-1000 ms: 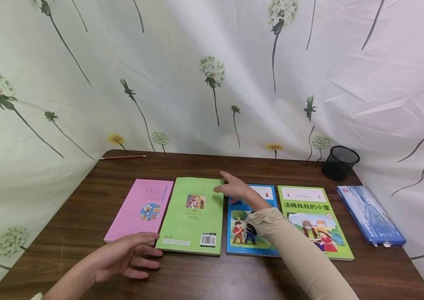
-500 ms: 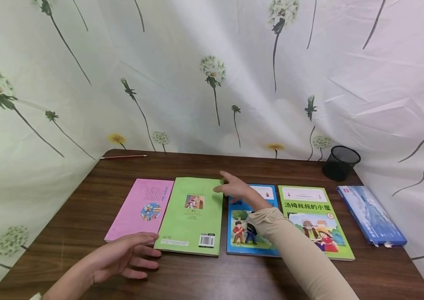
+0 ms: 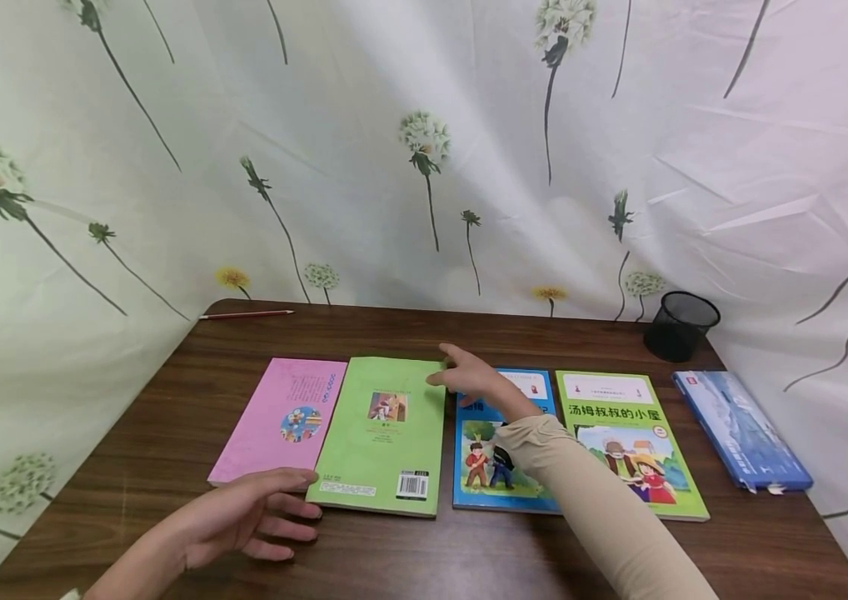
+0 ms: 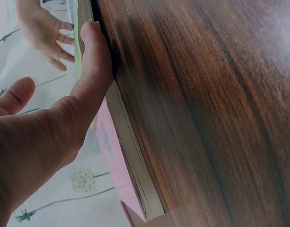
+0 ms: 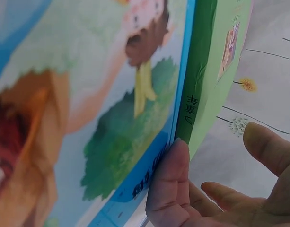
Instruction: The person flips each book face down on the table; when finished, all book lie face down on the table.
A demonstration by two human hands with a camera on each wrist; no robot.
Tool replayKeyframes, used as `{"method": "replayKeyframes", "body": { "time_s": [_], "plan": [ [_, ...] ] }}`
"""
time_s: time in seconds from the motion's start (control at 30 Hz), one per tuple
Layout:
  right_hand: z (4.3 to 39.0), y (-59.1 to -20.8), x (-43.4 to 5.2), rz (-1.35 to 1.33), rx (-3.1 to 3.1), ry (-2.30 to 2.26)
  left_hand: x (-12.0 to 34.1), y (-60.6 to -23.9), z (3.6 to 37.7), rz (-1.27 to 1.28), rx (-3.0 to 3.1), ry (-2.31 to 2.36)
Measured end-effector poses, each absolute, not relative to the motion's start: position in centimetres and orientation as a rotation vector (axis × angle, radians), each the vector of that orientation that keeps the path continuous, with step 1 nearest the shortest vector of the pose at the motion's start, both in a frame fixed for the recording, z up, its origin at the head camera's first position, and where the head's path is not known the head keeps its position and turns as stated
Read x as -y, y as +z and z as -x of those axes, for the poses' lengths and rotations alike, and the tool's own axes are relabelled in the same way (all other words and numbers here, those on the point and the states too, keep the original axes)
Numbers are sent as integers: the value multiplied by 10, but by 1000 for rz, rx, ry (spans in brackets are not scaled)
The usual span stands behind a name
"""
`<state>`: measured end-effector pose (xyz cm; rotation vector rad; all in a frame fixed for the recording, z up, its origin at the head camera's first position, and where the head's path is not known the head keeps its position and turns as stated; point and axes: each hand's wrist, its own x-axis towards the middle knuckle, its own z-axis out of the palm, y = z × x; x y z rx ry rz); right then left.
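Observation:
A green book (image 3: 385, 433) lies back cover up on the brown table (image 3: 394, 558), overlapping a pink book (image 3: 281, 421) on its left. My right hand (image 3: 452, 372) reaches over a blue picture book (image 3: 495, 475) and touches the green book's far right corner with straight fingers. In the right wrist view a finger (image 5: 167, 184) lies against the blue book (image 5: 88, 118) just under the green spine (image 5: 197, 71). My left hand (image 3: 292, 500) rests flat at the green book's near left corner, one finger (image 4: 95, 61) pressed against the books' edge (image 4: 135, 165).
A green-and-yellow picture book (image 3: 630, 442) and a blue box (image 3: 742, 429) lie to the right. At the back right corner stands a black mesh cup (image 3: 679, 325). A red pencil (image 3: 244, 315) lies at the back left. Flowered cloth surrounds the table.
The green book has slid slightly toward the near edge and turned a little. Both hands have stayed almost in place on it.

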<state>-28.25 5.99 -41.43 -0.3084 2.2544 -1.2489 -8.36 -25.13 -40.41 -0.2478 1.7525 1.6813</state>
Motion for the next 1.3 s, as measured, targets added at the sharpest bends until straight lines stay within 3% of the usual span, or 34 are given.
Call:
{"method": "replayKeyframes", "body": {
  "time_s": [1.3],
  "plan": [
    [284, -417, -61, 284, -2269, -1267, 251, -408, 85, 202, -1763, 1672]
  ]
}}
